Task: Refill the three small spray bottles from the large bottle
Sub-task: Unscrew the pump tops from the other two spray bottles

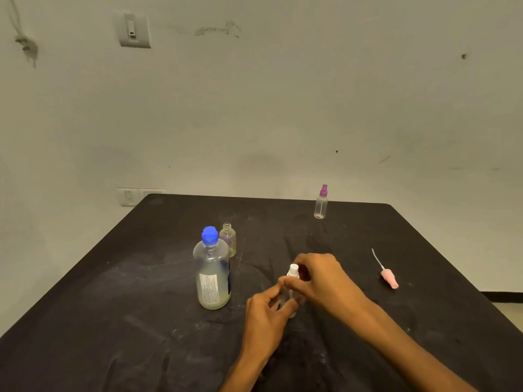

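Note:
A small clear spray bottle with a white top (293, 271) stands on the black table (141, 306) near the middle. My left hand (266, 315) grips its body from the left, and my right hand (314, 275) pinches its white top. To the left stands the large clear bottle (212, 278) with a blue cap, partly filled with cloudy liquid. Just behind it is a small open bottle (228, 240) with no top. A third small bottle with a purple spray top (321, 203) stands at the far edge.
A loose pink spray top with its thin tube (389, 277) lies on the table to the right. The table's far edge meets a pale wall with switch plates (134, 31). The right table edge drops to the floor.

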